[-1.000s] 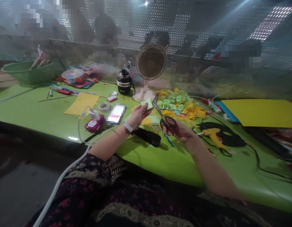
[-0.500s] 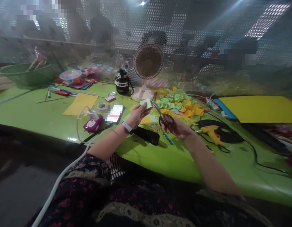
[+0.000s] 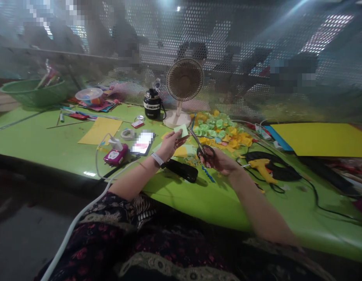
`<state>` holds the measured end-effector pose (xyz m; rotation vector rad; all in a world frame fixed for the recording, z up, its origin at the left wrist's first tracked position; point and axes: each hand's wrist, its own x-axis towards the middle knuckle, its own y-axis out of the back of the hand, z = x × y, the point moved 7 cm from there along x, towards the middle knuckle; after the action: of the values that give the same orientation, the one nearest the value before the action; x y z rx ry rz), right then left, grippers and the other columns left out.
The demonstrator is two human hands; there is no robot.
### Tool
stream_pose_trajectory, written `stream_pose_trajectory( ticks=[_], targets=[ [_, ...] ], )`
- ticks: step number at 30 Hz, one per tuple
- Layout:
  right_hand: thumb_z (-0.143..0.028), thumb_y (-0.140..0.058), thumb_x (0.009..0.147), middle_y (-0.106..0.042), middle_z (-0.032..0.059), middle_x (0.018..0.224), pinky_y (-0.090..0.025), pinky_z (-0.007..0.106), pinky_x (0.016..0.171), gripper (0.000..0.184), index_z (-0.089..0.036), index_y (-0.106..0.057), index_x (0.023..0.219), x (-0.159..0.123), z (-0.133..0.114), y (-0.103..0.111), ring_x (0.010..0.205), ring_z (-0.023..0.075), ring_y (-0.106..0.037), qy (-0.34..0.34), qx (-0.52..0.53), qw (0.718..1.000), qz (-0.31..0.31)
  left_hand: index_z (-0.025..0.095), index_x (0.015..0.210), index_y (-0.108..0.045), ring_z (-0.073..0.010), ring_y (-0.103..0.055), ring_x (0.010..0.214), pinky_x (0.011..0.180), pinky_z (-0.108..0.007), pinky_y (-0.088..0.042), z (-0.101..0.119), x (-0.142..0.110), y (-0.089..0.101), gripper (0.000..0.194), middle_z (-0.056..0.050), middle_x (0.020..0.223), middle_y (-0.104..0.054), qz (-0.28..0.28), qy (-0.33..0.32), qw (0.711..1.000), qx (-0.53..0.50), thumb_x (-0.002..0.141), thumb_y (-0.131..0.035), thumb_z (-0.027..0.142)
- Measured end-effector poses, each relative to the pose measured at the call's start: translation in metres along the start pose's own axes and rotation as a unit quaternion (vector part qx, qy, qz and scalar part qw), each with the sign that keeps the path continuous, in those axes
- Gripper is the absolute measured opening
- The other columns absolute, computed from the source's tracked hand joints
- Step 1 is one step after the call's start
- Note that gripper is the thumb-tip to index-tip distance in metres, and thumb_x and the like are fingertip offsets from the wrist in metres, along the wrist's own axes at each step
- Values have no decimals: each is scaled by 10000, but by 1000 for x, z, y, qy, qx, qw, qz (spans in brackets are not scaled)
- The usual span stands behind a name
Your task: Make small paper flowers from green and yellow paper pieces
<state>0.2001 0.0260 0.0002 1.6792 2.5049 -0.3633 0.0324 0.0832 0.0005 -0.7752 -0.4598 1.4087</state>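
Pale green paper square (image 3: 181,131) pinched between the fingers of the left hand (image 3: 169,145), right hand (image 3: 222,162) curled through the loops of black-handled scissors (image 3: 205,153) right beside it, and a big heap of cut paper bits (image 3: 218,130) already piled behind, lol.

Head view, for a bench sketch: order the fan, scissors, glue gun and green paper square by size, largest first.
1. Fan
2. Scissors and hot glue gun: they look about alike, so I can't rank them
3. Green paper square, smallest
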Motion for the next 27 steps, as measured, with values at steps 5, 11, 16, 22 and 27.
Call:
stream_pose_trajectory(
  ticks=[5, 11, 16, 22, 27],
  targets=[
    [-586, -807, 676, -659, 3, 627, -414, 195, 402, 471, -162, -647, 804, 1, 2, 4, 449, 75, -511, -5, -2, 1000, 2, 124, 843, -649, -205, -750, 956, 829, -259, -561, 0, -2, 1, 52, -88, 908, -737, 0, 5, 1000, -1, 891, -647, 105],
    [-582, -814, 670, -676, 16, 648, -419, 187, 399, 474, -160, -651, 810, 3, 3, 14, 453, 74, -522, -3, 4, 1000, 15, 133, 853, -655, -214, -747, 963, 884, -304, -567, -4, -1, 3, 36, -96, 942, -740, -12, 10, 1000, 13, 877, -681, 137],
    [-600, -829, 638, -669, 2, 628, -418, 174, 396, 494, -165, -651, 791, 0, 0, 11, 449, 67, -522, -2, 6, 1000, 14, 122, 839, -656, -221, -749, 954, 903, -325, -562, -4, 0, 4, 43, -108, 928, -733, -3, 15, 1000, 11, 878, -674, 126],
    [-578, -834, 644, -673, 6, 633, -421, 184, 399, 482, -161, -648, 799, -1, 0, 9, 440, 68, -511, -11, 1, 1000, 14, 131, 821, -641, -204, -744, 968, 906, -307, -559, -4, -3, 2, 65, -88, 878, -728, 5, 18, 1000, 3, 879, -664, 110],
    [-595, -848, 612, -674, 0, 618, -404, 168, 390, 507, -160, -653, 786, 0, 0, 14, 433, 61, -508, -7, -2, 1000, 27, 136, 806, -630, -190, -753, 900, 910, -318, -559, -4, -3, 1, 89, -69, 855, -727, -5, 15, 1000, 9, 891, -649, 113]
  ],
)
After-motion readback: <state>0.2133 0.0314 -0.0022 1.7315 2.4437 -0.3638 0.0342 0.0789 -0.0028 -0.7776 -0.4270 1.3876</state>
